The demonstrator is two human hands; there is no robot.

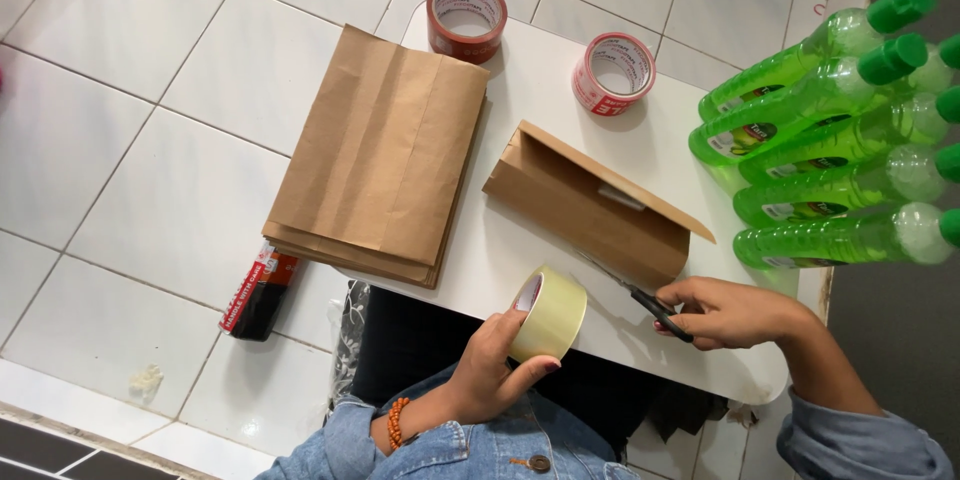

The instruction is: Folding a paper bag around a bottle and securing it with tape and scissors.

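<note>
Two hands are busy at the near edge of the white surface [560, 80]. The left hand [490, 365] has its fingers [520, 358] curled around a roll of clear tape [548, 312], holding it upright just above the edge. The right hand [735, 312] has its fingers closed through the handles of black scissors [640, 298], whose blades point up and to the left, toward the folded brown paper bag [590, 208] lying just beyond both hands. Judging by this, the step in hand looks like taping that bag shut: a strip has to be drawn off the roll and cut, which calls for the blades to meet the tape close to the roll while the left hand keeps it steady.

Farther from the fingers, to the left, lies a stack of flat brown bags [385, 155], overhanging the surface. Two red-and-white tape rolls [467, 18] sit at the far side. Right of the right hand, green bottles [830, 140] with green caps stand in a cluster. Below is white tiled floor [130, 90], with a small dark packet [258, 292] on it.
</note>
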